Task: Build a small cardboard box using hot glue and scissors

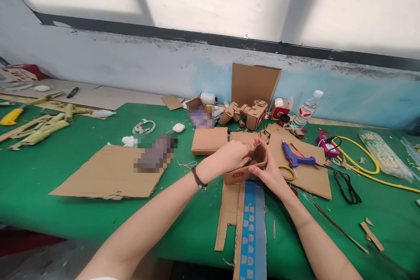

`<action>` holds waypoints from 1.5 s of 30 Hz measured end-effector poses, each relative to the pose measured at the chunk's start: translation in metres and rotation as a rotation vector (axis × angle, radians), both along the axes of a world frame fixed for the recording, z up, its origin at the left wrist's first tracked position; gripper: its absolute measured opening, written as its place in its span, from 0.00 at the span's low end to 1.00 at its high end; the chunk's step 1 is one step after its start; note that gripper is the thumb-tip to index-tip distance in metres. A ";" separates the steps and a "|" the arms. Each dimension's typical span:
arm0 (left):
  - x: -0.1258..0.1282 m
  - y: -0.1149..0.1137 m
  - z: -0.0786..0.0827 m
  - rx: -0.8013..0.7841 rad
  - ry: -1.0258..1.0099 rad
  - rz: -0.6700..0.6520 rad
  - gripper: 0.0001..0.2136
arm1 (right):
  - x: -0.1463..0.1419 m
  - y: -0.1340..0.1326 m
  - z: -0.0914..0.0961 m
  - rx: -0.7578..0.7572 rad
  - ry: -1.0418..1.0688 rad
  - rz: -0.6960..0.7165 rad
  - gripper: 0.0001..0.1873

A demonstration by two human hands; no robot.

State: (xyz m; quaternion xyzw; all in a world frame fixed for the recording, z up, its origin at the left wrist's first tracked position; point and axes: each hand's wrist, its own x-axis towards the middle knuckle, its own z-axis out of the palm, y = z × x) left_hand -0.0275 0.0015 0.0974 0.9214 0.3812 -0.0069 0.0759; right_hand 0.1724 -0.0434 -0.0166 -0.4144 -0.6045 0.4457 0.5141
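Note:
Both hands meet over the middle of the green table (78,210). My left hand (231,156), with a dark bead bracelet on its wrist, is closed on the left side of a curved cardboard strip (259,157). My right hand (267,170) grips the same strip from the right and underneath. The strip bends into an arch and bears a red mark on its outer face. Below it lies a long cardboard piece with blue printed tape (251,227).
A blue glue gun (293,156) lies on flat cardboard to the right, beside yellow cable (367,170) and a black cord. A large cardboard sheet (111,175), a cardboard block (209,140), a cardboard model (252,113), a water bottle (306,109) and bamboo pieces (42,129) surround them.

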 end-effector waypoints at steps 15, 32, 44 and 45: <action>-0.001 -0.009 0.002 -0.051 -0.193 0.000 0.26 | 0.005 -0.010 -0.003 -0.006 -0.101 -0.179 0.49; 0.002 -0.014 0.000 -0.025 -0.201 0.068 0.21 | 0.003 -0.022 0.015 -0.128 -0.029 -0.212 0.36; 0.000 -0.011 -0.005 -0.006 -0.216 0.073 0.20 | 0.007 -0.022 0.009 -0.085 -0.101 -0.292 0.35; 0.000 -0.011 -0.006 0.000 -0.216 0.075 0.21 | 0.007 -0.022 0.006 -0.082 -0.078 -0.293 0.36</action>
